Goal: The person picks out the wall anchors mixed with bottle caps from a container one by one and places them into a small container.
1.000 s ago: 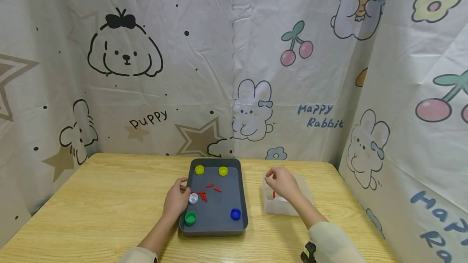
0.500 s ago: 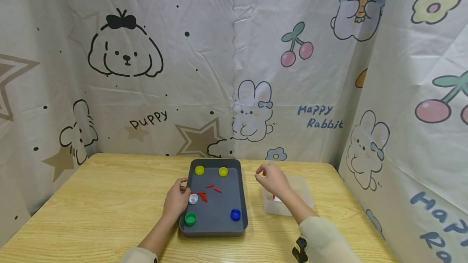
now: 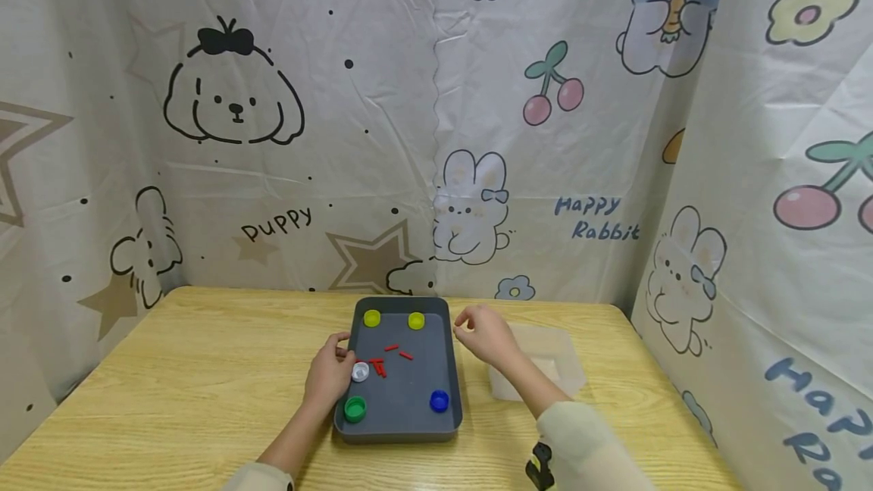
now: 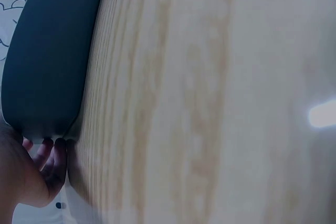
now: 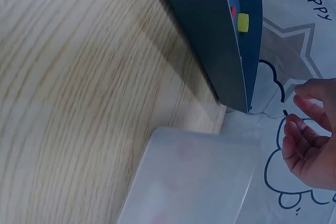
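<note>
A dark grey tray (image 3: 412,385) lies on the table. Its left rim is held by my left hand (image 3: 330,373), thumb at the rim and fingers along the outer wall, which the left wrist view shows touching the tray (image 4: 47,66). Inside lie several short red sticks (image 3: 378,367), a white cap (image 3: 360,372) by my thumb, two yellow caps (image 3: 371,318), a green cap (image 3: 355,409) and a blue cap (image 3: 439,401). My right hand (image 3: 487,336) hovers just right of the tray, fingers loosely bent; in the right wrist view the hand (image 5: 312,135) shows nothing held.
A translucent white box (image 3: 511,385) stands right of the tray, partly hidden by my right forearm. Both rest on a light wooden table (image 3: 204,385). A printed curtain (image 3: 382,97) hangs behind and at both sides.
My right hand has moved left from above the white box toward the tray's right rim. My left hand and the tray have stayed in place.
</note>
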### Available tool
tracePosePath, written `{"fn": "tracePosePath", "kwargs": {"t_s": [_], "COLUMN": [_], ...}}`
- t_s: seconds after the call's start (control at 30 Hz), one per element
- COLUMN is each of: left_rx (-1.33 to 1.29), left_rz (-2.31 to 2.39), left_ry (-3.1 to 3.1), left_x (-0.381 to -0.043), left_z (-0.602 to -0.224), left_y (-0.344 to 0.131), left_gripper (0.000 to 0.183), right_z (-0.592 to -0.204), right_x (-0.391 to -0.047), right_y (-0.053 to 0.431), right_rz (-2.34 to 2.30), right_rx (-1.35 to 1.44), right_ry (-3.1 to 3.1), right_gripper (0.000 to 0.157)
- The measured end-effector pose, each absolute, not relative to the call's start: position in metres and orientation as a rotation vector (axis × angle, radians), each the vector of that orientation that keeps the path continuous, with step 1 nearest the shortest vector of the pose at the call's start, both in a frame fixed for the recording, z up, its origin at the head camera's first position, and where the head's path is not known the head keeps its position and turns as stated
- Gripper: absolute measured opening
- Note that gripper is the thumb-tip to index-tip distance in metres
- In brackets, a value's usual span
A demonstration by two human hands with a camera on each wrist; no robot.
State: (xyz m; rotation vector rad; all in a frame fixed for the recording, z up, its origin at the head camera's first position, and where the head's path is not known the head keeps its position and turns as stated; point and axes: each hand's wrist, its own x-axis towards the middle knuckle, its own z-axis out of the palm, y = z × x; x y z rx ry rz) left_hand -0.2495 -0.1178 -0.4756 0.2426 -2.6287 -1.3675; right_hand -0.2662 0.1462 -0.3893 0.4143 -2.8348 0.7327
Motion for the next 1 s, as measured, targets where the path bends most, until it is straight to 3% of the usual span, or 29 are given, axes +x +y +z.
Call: {"fn": "tracePosePath", "kwargs": {"t_s": [1.0], "left_rx": [0.238], "left_rz": [-1.375], "left_ry": [-2.619], "left_x": [-0.25], "left_z": [-0.476], "left_y": [-0.119], "left_gripper": [0.04], "right_z": [-0.42], "right_x": [-0.261], "right_y": [0.087], "right_rz": [0.8], "right_rx": [0.567], "right_ry": [-2.872], "right_gripper": [0.01]}}
